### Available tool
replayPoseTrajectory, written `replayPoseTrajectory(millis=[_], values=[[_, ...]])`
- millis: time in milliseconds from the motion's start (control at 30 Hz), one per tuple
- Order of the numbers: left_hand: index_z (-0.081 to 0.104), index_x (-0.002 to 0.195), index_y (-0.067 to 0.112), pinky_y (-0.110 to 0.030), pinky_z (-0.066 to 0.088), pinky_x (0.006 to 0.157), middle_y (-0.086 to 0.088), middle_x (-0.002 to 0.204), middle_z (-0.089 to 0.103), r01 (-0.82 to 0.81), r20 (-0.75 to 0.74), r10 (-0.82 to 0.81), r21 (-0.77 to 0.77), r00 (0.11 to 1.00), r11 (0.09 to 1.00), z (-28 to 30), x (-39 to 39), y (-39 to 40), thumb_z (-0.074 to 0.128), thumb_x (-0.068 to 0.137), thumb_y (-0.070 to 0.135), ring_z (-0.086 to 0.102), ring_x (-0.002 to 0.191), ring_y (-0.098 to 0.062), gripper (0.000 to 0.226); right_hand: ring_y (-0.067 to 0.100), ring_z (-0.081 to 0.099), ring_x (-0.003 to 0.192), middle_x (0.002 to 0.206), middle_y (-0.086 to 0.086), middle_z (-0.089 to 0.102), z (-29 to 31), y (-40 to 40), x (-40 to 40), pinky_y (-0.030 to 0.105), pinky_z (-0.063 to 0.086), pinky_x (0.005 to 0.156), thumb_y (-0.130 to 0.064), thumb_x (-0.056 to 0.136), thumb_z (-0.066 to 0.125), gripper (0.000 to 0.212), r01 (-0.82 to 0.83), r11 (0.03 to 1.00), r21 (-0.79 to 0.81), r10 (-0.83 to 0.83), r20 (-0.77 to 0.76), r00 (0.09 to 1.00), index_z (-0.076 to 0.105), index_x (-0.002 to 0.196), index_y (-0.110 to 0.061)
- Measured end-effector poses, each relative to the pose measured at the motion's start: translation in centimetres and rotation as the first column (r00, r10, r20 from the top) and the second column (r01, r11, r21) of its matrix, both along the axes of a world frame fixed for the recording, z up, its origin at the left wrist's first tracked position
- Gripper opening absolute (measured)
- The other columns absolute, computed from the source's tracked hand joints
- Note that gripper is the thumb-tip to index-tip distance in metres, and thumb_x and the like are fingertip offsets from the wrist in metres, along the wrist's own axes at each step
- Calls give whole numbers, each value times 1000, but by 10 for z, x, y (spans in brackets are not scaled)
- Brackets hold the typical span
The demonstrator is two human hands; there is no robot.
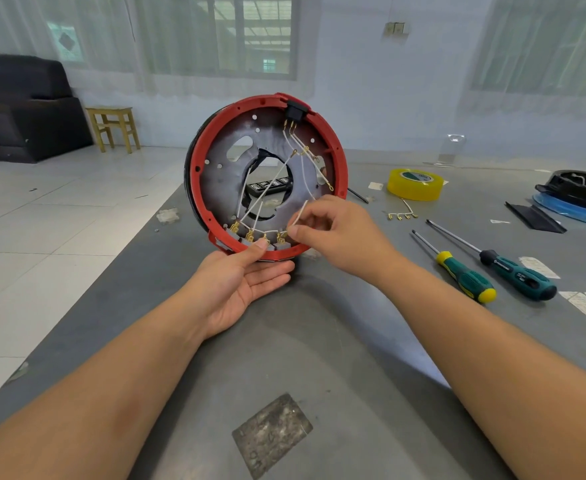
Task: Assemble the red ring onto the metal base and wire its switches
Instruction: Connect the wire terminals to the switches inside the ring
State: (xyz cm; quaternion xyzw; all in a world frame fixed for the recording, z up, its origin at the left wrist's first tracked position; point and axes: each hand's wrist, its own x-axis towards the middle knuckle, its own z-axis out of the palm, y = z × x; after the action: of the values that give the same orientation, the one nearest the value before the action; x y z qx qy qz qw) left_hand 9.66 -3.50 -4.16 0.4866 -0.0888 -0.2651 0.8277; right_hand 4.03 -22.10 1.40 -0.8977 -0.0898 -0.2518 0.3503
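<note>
The red ring [339,147] sits around the metal base [222,188], and the assembly stands on edge over the grey table, its inside facing me. A black switch [295,111] is at the top, and several grey switches [246,241] with brass terminals line the bottom. White wires [277,174] cross the base. My left hand [246,282] holds the lower rim, thumb on the inside and fingers underneath. My right hand [333,230] pinches a white wire [302,211] at the rightmost bottom switch.
Two green-handled screwdrivers [468,277] lie to the right of my right arm. A yellow tape roll [415,183] and a loose wire set with brass terminals [402,214] lie behind them. A black part on a blue ring [582,192] is at the far right.
</note>
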Motion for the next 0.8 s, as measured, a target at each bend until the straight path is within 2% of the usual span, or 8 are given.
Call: replayPoseTrajectory(millis=[133, 233, 300, 367, 500, 800], values=[[67, 117, -8, -42, 65, 78, -28, 114, 75, 24, 2, -24, 10, 1000, 1000, -1, 3, -2, 58, 107, 16, 76, 105, -41, 27, 3, 45, 53, 57, -10, 54, 18, 10, 18, 16, 36, 56, -26, 90, 74, 15, 15, 998, -57, -23, -132, 991, 74, 76, -22], [67, 115, -8, -41, 65, 77, -29, 113, 75, 36, 14, -37, 24, 999, 999, -2, 3, -2, 57, 107, 16, 76, 105, -41, 27, -3, 50, 50, 45, -20, 52, 23, 15, 30, 11, 34, 50, -27, 91, 72, 23, 31, 985, -169, -60, -169, 984, 67, 69, -26], [69, 111, -8, -40, 65, 76, -29, 111, 76, 41, 28, -42, 39, 999, 998, -3, 3, -2, 57, 107, 15, 76, 104, -40, 27, -5, 51, 50, 47, -17, 53, 21, 15, 34, 11, 33, 49, -28, 91, 71, 20, 39, 979, -201, -75, -173, 982, 70, 72, -24], [69, 110, -9, -40, 65, 76, -29, 109, 76, 40, 39, -42, 55, 998, 998, -3, 3, -3, 56, 107, 15, 77, 103, -39, 27, -1, 50, 52, 52, -11, 53, 17, 15, 36, 13, 30, 49, -29, 92, 70, 19, 50, 970, -240, -96, -185, 978, 69, 74, -25], [66, 116, -8, -39, 65, 77, -27, 110, 76, 43, 62, -49, 92, 997, 995, -3, 2, -3, 56, 108, 14, 77, 104, -39, 26, 6, 47, 55, 57, -8, 53, 15, 12, 36, 20, 32, 53, -29, 94, 68, 16, 46, 964, -262, -106, -220, 970, 72, 81, -21], [65, 118, -11, -40, 66, 75, -28, 110, 76, 49, 35, -53, 104, 998, 993, 0, -1, 0, 55, 108, 14, 77, 103, -38, 29, 4, 49, 56, 58, -10, 54, 17, 11, 33, 15, 30, 51, -30, 94, 67, 15, 16, 957, -291, -83, -217, 973, 74, 84, -21]])
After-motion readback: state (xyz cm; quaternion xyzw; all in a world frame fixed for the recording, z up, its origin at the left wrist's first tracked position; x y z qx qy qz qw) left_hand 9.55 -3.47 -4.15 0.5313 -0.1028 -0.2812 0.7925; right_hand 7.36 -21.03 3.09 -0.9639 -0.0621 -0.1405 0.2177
